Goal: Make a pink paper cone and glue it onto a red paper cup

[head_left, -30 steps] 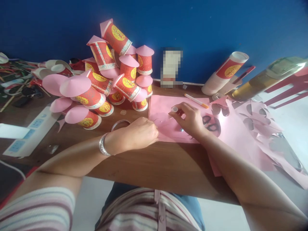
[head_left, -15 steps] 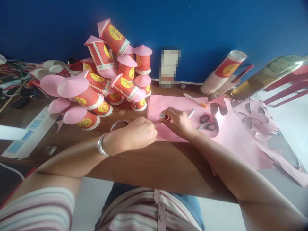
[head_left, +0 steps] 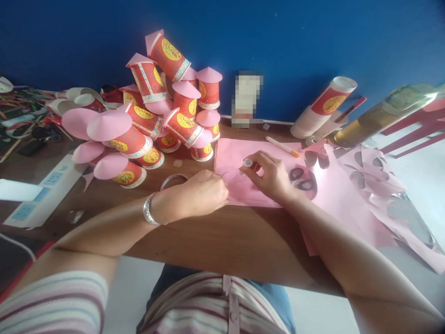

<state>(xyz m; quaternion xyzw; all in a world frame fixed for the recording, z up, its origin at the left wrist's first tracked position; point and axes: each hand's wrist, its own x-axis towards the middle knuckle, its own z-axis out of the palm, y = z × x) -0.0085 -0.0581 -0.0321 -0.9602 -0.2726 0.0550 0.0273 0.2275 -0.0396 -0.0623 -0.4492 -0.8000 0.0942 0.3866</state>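
Pink paper [head_left: 236, 153] lies flat on the wooden table, with thin curved lines on it. Between the thumb and fingers of my right hand [head_left: 273, 176] is a small red tube [head_left: 256, 167] with a round whitish end, just above the paper. My left hand [head_left: 203, 192] is closed at the paper's lower left edge, knuckles up; its fingertips, and anything they pinch, are hidden. Scissors [head_left: 303, 179] with dark handles lie to the right of my right hand. Behind it lies a white marker [head_left: 282, 146] with an orange end.
Red paper cups with pink cone tops [head_left: 186, 118] are piled at the left back. A tape roll [head_left: 174, 179] lies by my left wrist, and a power strip [head_left: 38, 195] farther left. Stacked cups [head_left: 302, 123], a gold bottle [head_left: 368, 118] and pink scraps [head_left: 368, 162] are at right.
My right hand has moved a little to the right and up with the small red tube, and now covers the pen beside the scissors. My left hand stays nearly still.
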